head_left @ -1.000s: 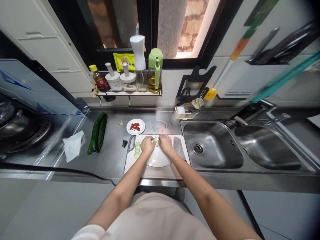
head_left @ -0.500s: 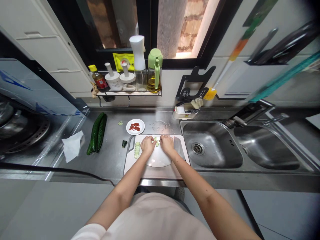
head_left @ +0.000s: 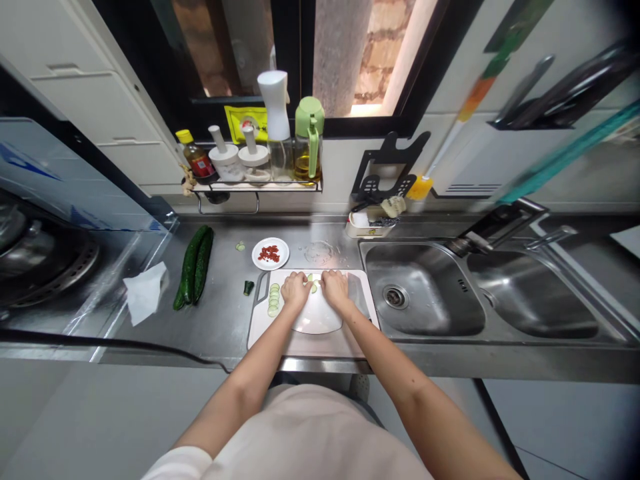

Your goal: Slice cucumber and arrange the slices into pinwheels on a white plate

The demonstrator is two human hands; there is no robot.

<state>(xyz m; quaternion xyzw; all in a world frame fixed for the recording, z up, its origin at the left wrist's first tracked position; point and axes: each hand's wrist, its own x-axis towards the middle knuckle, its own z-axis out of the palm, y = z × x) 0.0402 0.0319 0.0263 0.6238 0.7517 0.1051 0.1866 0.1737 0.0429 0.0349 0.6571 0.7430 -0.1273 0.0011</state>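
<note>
A white plate (head_left: 316, 319) lies on the light cutting board (head_left: 260, 331). Both hands are over its far part, fingers bent and thumbs turned inward. My left hand (head_left: 296, 289) is closed, its fingertips at a pale green cucumber slice (head_left: 311, 277). Another cucumber slice (head_left: 314, 289) shows between the thumbs. My right hand (head_left: 334, 287) is closed too; what its fingers hold, if anything, is hidden. Left of the plate, a row of overlapping cucumber slices (head_left: 273, 300) rests on the board. A knife blade (head_left: 356, 291) lies beside my right hand, partly covered by the forearm.
Whole cucumbers (head_left: 193, 268), a cut cucumber end (head_left: 249, 287) and a paper towel (head_left: 145, 293) lie to the left. Behind the board stands a small plate (head_left: 257, 262) of red pieces. A double sink (head_left: 425, 287) adjoins on the right; bottles (head_left: 309, 143) line a wall rack.
</note>
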